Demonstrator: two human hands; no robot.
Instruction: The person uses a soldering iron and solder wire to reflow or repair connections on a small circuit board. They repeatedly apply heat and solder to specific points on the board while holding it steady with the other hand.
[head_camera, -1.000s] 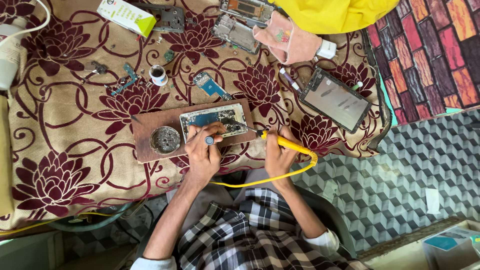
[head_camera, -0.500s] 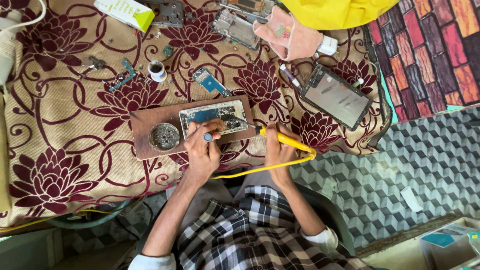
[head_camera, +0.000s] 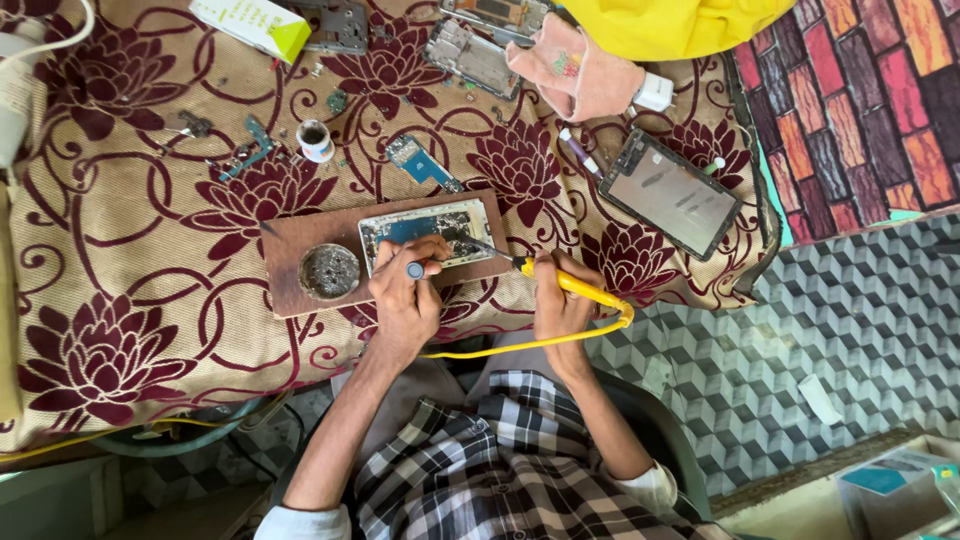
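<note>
A yellow soldering iron (head_camera: 565, 285) is gripped by the right hand (head_camera: 560, 305); a small tool (head_camera: 416, 269) is pinched by the left hand (head_camera: 405, 300) over 1 opened phone (head_camera: 425, 228)

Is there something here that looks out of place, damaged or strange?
Yes. The phone on the wooden board lies opened, its inner parts bare. Loose circuit pieces and small screws are scattered over the flowered cloth. The yellow cable of the soldering iron hangs off the table edge.

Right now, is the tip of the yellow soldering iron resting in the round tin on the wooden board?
No, the soldering iron in the right hand points at the opened phone, away from the round tin.
</note>
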